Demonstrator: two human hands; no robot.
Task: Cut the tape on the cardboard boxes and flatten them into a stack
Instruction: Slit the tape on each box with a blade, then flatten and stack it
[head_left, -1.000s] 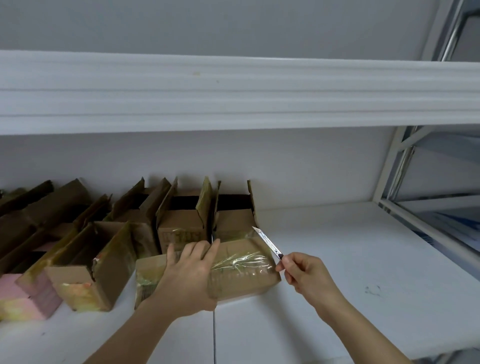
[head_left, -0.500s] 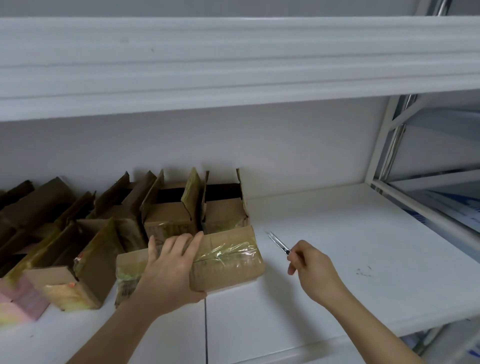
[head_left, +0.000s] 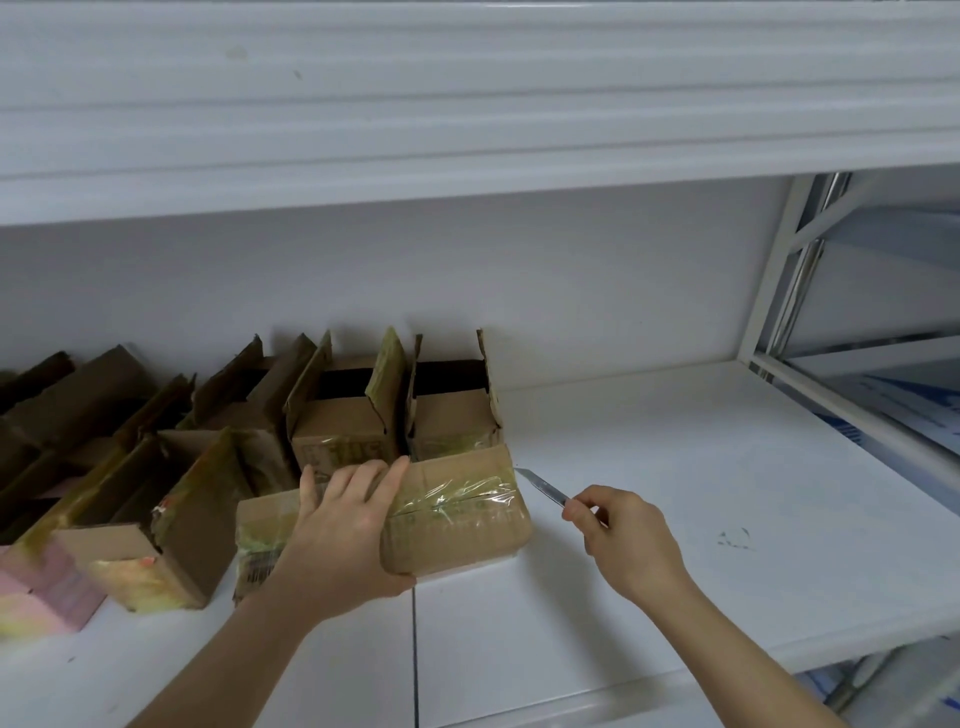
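A taped cardboard box (head_left: 457, 519) lies on its side on the white shelf (head_left: 675, 493), with wrinkled clear tape across its top. My left hand (head_left: 348, 525) lies flat over the box's left part and holds it down. My right hand (head_left: 628, 540) grips a small knife (head_left: 543, 486) just right of the box. The blade tip points at the box's upper right corner and nearly touches it.
Several open cardboard boxes (head_left: 343, 410) stand in rows behind and left of the taped one, against the back wall. A pink block (head_left: 47, 592) lies at the far left. An upper shelf (head_left: 467, 104) overhangs. A white frame post (head_left: 769, 270) bounds the right side.
The knife drew away to the right of the box, then came back toward its upper right corner. My left hand stayed on the box. The view tilted downward.
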